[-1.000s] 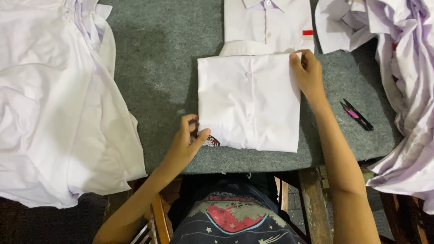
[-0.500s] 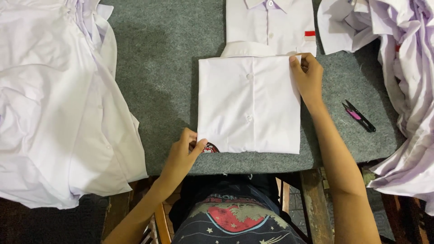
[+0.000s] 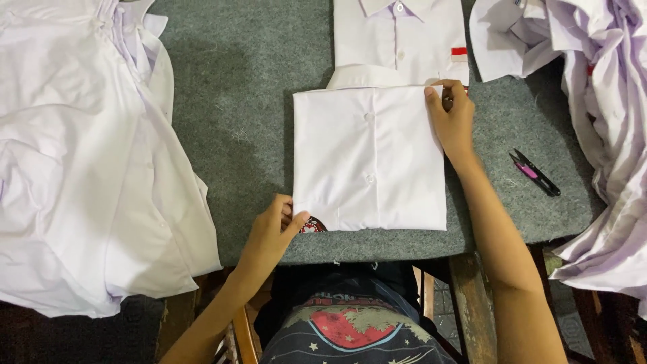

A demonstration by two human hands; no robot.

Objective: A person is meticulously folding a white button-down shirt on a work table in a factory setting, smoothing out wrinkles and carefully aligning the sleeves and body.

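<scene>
A white shirt lies folded into a neat rectangle on the grey felt table, in front of me. My left hand pinches its near left corner, where a small red and dark patch peeks out. At the far right corner, my right hand grips the fold's edge. Just beyond it lies another folded white shirt with its collar up and a small red tag.
A large heap of white shirts covers the left side of the table. More crumpled white shirts pile at the right. Small black and pink thread snips lie on the felt to the right of my forearm.
My left hand slid slightly left along the near edge to the shirt's corner. The right hand has stayed on the far right corner.
</scene>
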